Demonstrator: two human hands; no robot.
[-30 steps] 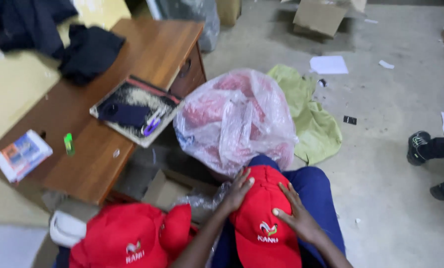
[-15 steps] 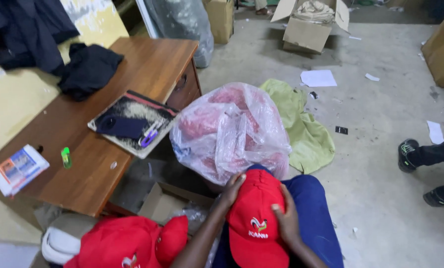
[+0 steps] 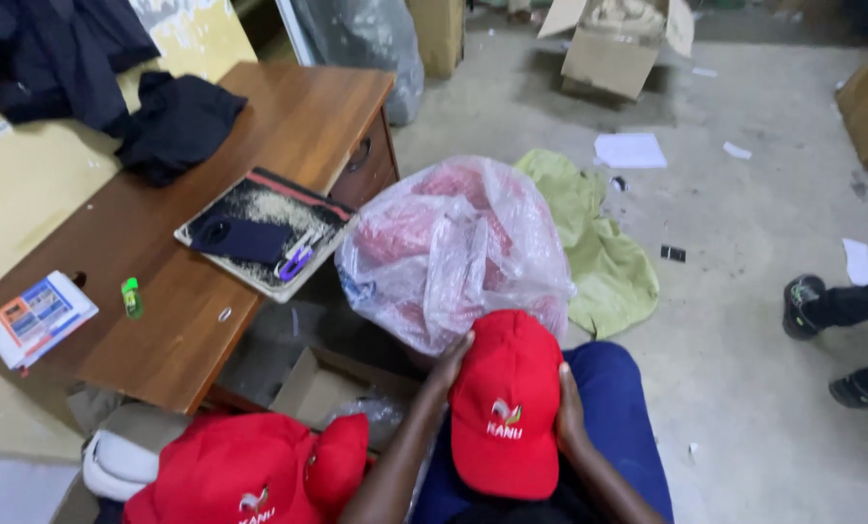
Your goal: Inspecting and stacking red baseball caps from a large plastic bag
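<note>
Both hands, left hand (image 3: pixel 446 364) and right hand (image 3: pixel 570 419), are clasping one red cap (image 3: pixel 507 417) between them, lower centre; a second red cap (image 3: pixel 245 475) is lying lower left.

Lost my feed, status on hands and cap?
Left hand and right hand grip red cap on lap. Clear plastic bag of red items just ahead, touching the cap's brim.

floor: grey concrete floor (image 3: pixel 745 291) | furniture: wooden desk (image 3: pixel 191 291) | cardboard box (image 3: pixel 614 44)
</note>
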